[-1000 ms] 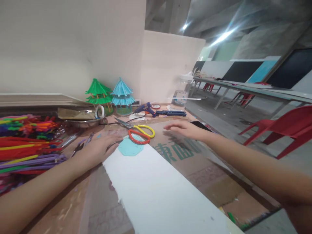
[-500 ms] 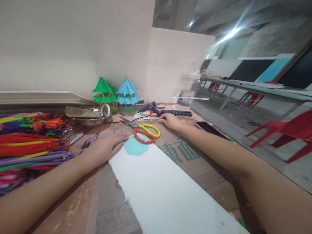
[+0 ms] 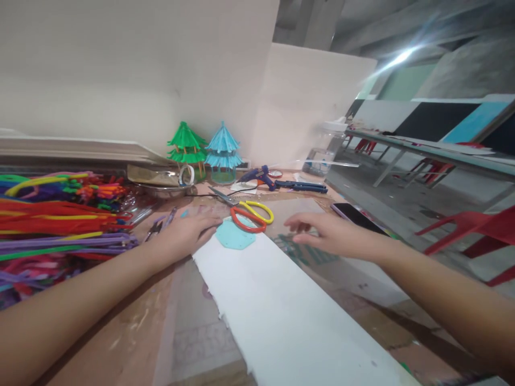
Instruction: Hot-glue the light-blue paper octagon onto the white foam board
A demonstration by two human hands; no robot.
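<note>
My left hand point(image 3: 185, 231) lies flat and open on the far corner of a long white foam sheet point(image 3: 281, 311), fingertips next to a teal octagonal cut-out point(image 3: 234, 236). My right hand point(image 3: 322, 230) hovers over the table's brown cardboard to the right of the sheet, fingers loosely spread and empty. Scissors point(image 3: 249, 214) with one red and one yellow handle lie just beyond the cut-out, between the two hands.
Piles of coloured pipe cleaners point(image 3: 60, 220) fill the left. Green point(image 3: 185, 147) and blue point(image 3: 222, 153) paper pagodas stand by the wall. A blue glue gun point(image 3: 261, 176), a craft knife point(image 3: 303, 186), pliers point(image 3: 155, 229) and a phone point(image 3: 356, 216) lie around. Red chairs point(image 3: 475, 228) stand right.
My right hand reached out to the craft knife by the glue gun, then drew back toward me and now hovers empty near the scissors. My left hand stayed on the sheet.
</note>
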